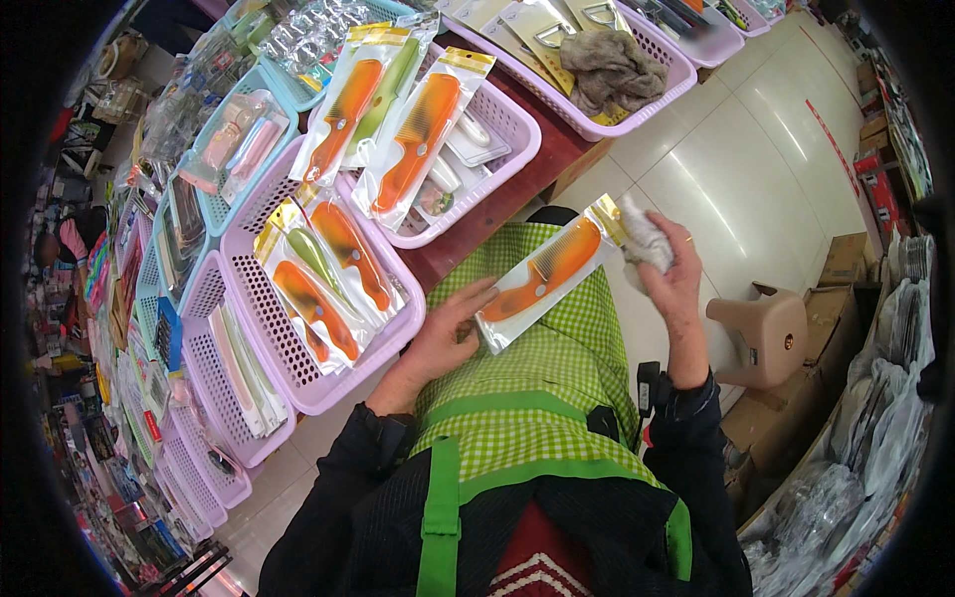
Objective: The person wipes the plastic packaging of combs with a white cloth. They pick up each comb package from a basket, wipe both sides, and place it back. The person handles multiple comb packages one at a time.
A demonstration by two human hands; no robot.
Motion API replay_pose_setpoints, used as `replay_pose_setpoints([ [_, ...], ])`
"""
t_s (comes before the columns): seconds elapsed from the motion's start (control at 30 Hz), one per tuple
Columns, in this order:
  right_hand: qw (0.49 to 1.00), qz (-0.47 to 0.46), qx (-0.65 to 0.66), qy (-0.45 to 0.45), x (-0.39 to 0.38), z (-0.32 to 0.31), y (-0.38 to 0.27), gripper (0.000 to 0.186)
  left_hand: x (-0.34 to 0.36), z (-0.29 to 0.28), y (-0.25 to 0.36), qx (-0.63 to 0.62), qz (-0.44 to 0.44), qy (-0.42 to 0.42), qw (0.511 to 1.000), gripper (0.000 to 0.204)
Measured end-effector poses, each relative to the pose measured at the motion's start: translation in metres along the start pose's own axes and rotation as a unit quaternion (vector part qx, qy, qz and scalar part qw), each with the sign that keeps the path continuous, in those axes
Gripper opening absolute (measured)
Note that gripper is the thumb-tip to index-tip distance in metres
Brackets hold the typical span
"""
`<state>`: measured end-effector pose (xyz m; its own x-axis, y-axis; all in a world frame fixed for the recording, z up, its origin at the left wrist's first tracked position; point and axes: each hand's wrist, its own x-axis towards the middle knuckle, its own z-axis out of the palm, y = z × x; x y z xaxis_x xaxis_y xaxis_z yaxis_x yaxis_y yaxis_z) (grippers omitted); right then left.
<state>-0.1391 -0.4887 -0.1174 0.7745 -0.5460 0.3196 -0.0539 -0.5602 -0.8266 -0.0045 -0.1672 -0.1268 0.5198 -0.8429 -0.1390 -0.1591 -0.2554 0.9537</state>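
An orange comb in a clear plastic packet (550, 271) with a yellow top lies slantwise above my lap. My left hand (453, 328) grips the lower left end of the packet, fingers closed at its edge. My right hand (674, 261) is closed round a crumpled whitish cloth (645, 237), which is against the packet's yellow upper end. To the left, a lilac basket (328, 398) holds several packeted combs, orange and green. More packeted combs, such as an orange one (423, 139), lie across the rim of another lilac basket (517, 134) behind it.
A grey-brown rag (612, 70) is heaped in a lilac basket (662, 107) at the back. Blue and lilac baskets of packaged goods fill the left side. A beige stool (771, 333) and cardboard boxes (846, 261) stand on the floor to the right, beside plastic-wrapped goods (846, 438).
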Motion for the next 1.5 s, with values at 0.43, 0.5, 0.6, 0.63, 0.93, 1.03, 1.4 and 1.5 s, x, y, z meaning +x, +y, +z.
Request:
replay_pose_setpoints([
  [0.43, 0.911, -0.236, -0.183, -0.284, -0.019, 0.068, -0.05, 0.071, 0.013, 0.021, -0.012, 0.442, 0.212, 0.128, 0.862, 0.046],
  [0.5, 0.916, -0.222, -0.198, -0.27, -0.017, 0.068, -0.047, 0.069, 0.016, 0.02, -0.01, 0.478, 0.252, 0.138, 0.83, 0.045],
  [0.6, 0.927, -0.192, -0.22, -0.234, -0.013, 0.067, -0.034, 0.066, 0.018, 0.018, -0.01, 0.477, 0.27, 0.142, 0.824, 0.04],
  [0.63, 0.928, -0.17, -0.237, -0.231, -0.012, 0.066, -0.027, 0.065, 0.018, 0.018, -0.011, 0.466, 0.275, 0.141, 0.829, 0.041],
  [0.93, 0.992, 0.106, -0.051, 0.036, 0.0, 0.025, 0.063, 0.054, 0.007, 0.014, -0.016, 0.26, 0.196, 0.175, 0.929, 0.033],
  [1.03, 0.977, 0.156, 0.03, 0.139, 0.004, 0.005, 0.059, 0.055, 0.0, 0.015, -0.01, 0.036, 0.082, 0.206, 0.975, 0.023],
  [1.4, 0.939, -0.273, -0.036, -0.204, -0.017, 0.05, -0.105, 0.058, 0.008, 0.029, 0.001, 0.134, 0.176, 0.111, 0.969, 0.023],
  [1.5, 0.901, -0.286, -0.117, -0.303, -0.016, 0.066, -0.108, 0.055, 0.006, 0.025, -0.002, 0.177, 0.195, 0.114, 0.958, 0.032],
])
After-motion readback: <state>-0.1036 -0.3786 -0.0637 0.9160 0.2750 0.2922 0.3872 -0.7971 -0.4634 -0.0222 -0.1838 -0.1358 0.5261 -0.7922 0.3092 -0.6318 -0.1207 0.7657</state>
